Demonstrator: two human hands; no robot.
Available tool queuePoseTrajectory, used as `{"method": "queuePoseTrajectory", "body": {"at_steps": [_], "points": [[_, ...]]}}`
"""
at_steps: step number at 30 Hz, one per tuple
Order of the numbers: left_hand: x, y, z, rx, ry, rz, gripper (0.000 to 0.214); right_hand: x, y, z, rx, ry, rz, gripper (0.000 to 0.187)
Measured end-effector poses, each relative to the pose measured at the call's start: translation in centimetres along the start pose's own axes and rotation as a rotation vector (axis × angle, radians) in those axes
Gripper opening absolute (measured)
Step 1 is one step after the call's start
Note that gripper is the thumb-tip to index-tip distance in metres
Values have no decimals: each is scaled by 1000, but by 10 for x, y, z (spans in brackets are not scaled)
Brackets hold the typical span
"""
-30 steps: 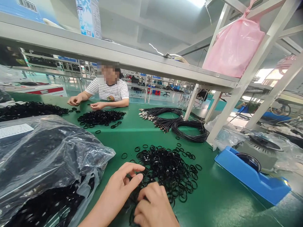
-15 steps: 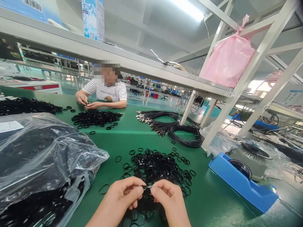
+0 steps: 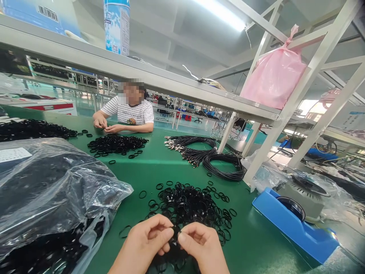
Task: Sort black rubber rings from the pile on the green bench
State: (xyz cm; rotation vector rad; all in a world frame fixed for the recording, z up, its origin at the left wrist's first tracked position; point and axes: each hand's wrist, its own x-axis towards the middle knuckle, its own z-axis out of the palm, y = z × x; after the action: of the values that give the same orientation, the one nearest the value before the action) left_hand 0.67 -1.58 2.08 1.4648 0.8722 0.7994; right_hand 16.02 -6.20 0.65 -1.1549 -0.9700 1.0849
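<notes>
My left hand [image 3: 149,238] is closed in a pinch, thumb against forefinger, low in the middle of the view. Facing it, my right hand [image 3: 202,241] pinches the same way, fingertips a little apart from the left ones. Between them they seem to hold a small black ring [image 3: 175,230], which blends into the dark heap behind. That heap of black rings [image 3: 189,203] lies on the green tabletop [image 3: 137,169] just beyond and beneath my hands. Single rings are scattered round its edges.
A clear plastic bag [image 3: 62,171] of black pieces lies at left. Coiled black cables [image 3: 224,165] sit by the shelf post. At right stands a blue tape dispenser [image 3: 296,228]. Across the table, a person [image 3: 132,114] handles something behind another ring heap [image 3: 118,144]. A shelf [image 3: 171,80] crosses above.
My fingertips have drawn slightly closer together, and the band visible between them before is now harder to make out. The whole view has shifted slightly.
</notes>
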Motion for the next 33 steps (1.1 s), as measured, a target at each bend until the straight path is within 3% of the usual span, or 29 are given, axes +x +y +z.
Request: {"method": "queuePoseTrajectory", "body": {"at_steps": [8, 12, 17, 20, 25, 28, 33], "points": [[7, -5, -16, -16, 228, 11, 34, 7, 1, -16, 68, 165, 59, 34], [3, 0, -10, 77, 152, 27, 37, 7, 0, -14, 38, 91, 42, 34], [-5, 1, 6, 201, 50, 34, 33, 1, 2, -1, -48, 88, 12, 25], [-4, -5, 10, 172, 74, 51, 35, -2, 4, 4, -99, 79, -14, 20], [2, -5, -2, -13, 204, -16, 40, 1, -5, -4, -128, 119, -1, 22], [5, -2, -11, 8, 253, -9, 39, 5, -7, -11, -72, 105, 13, 26], [6, -5, -13, 172, 137, 26, 35, 9, -1, -16, -37, 36, 21, 25]]}}
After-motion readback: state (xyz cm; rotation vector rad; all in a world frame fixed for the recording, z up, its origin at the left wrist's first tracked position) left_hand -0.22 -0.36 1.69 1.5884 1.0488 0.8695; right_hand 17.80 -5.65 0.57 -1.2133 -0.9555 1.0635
